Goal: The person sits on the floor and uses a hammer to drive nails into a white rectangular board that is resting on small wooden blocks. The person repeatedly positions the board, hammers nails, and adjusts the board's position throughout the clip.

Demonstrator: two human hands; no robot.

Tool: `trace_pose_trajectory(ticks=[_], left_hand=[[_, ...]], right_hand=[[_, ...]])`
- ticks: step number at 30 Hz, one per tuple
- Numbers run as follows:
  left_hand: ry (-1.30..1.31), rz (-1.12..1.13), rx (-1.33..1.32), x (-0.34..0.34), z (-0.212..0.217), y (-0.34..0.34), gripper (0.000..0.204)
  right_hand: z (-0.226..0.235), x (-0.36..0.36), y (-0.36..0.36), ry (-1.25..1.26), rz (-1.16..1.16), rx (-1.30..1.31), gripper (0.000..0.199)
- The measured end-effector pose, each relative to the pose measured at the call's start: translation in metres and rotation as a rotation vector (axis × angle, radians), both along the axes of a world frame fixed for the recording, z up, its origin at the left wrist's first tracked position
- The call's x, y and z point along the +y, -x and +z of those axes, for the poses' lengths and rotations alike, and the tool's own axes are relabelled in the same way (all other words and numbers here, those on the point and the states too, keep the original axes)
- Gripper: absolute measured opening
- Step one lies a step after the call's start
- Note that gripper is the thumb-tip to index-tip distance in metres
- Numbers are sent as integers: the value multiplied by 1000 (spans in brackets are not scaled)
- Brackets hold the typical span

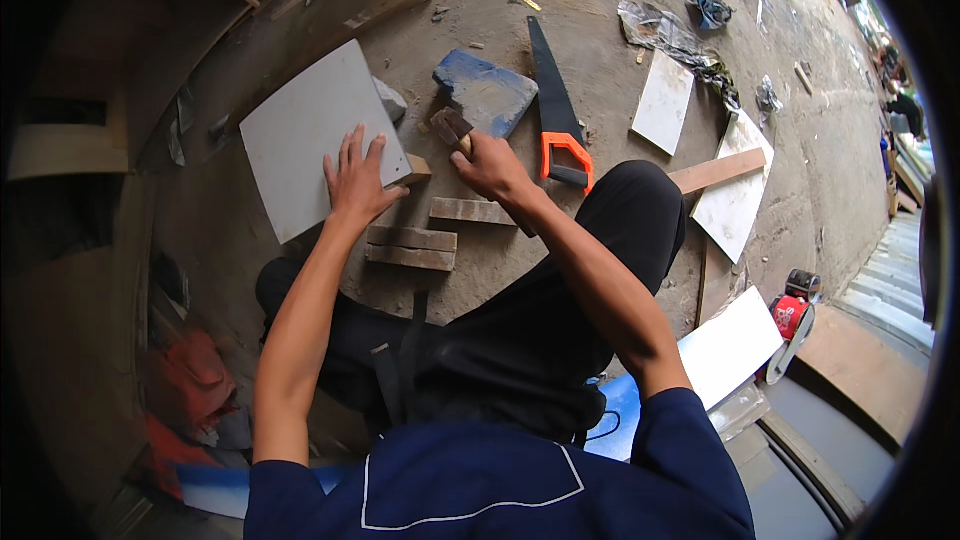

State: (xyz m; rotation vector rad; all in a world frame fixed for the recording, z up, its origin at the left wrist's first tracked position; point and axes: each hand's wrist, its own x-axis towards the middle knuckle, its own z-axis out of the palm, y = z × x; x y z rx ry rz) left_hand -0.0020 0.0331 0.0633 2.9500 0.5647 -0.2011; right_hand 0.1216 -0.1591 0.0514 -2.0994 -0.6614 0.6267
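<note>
A white board (300, 135) lies tilted at the left, its right edge by a small wooden block (419, 169). My left hand (357, 180) rests on the board with fingers spread, the thumb reaching past its edge toward the block. My right hand (490, 168) is closed round a short wooden-handled tool that looks like a hammer (452, 126), its rusty brown head pointing up and left. Just beyond it lies a blue-stained stone slab (488, 90). Wood pieces lie on the ground below my hands: one strip (470, 210) and a stacked-looking pair (411, 247).
A handsaw (558, 90) with an orange handle lies right of the slab. Farther right are white board offcuts (664, 102), a wooden strip (718, 171) and crumpled plastic (660, 28). A red and black power tool (791, 317) stands at lower right. Wooden cabinetry (75, 90) borders the left.
</note>
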Motion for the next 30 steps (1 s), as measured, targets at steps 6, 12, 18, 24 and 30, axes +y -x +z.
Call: trace_pose_trajectory(ticks=[6,12,18,24,30], left_hand=[[13,-26,-148,-26,4,3,52],[-132,-95,-310,-40,-14,11,31],[-105,-85,-490,-39,-22,11,16],[756,1350,-760,-71,-42,14,42],[1395,1293,-1023,-51,-82,19,40]], right_hand=[[-10,-10,-10,63,-47,235,36],[-23,-12,-20,107,3,230,37],[-37,-14,-26,94,82,160,38],[-33,-9,-31,127,72,112,37],[-32,3,-29,86,152,155,38]])
